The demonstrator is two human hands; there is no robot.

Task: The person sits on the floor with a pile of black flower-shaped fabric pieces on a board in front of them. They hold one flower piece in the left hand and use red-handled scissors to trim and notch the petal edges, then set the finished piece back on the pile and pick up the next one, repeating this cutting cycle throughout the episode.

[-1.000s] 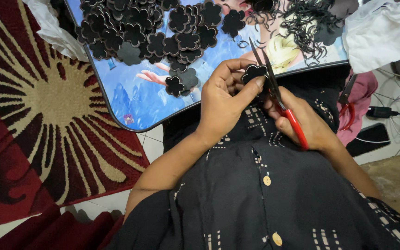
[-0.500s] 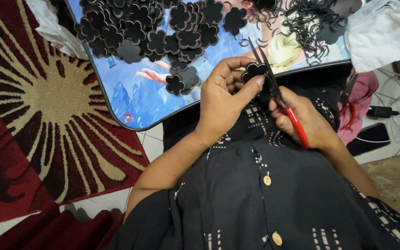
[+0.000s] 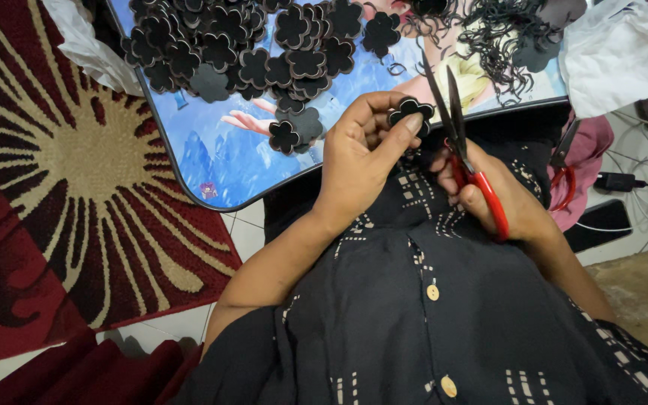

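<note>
The left hand (image 3: 358, 161) still pinches a black flower-shaped foam cutout (image 3: 411, 112) between its fingers above the lap, while the right hand (image 3: 500, 199), fingers curled through red-handled scissors (image 3: 463, 154), has drawn the blades slightly clear of it.

Black buttoned garment (image 3: 429, 322), pale dash pattern

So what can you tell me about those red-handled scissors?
The scissors are small, with two slim, dark, pointed blades and glossy red handle loops that look like plastic. The blades point up and away from the person and stand slightly parted at the tips. The right hand holds them by the handles, fingers through the loops. The blades sit right beside the black flower-shaped cutout pinched in the left hand, above the person's dark patterned clothing.
</note>
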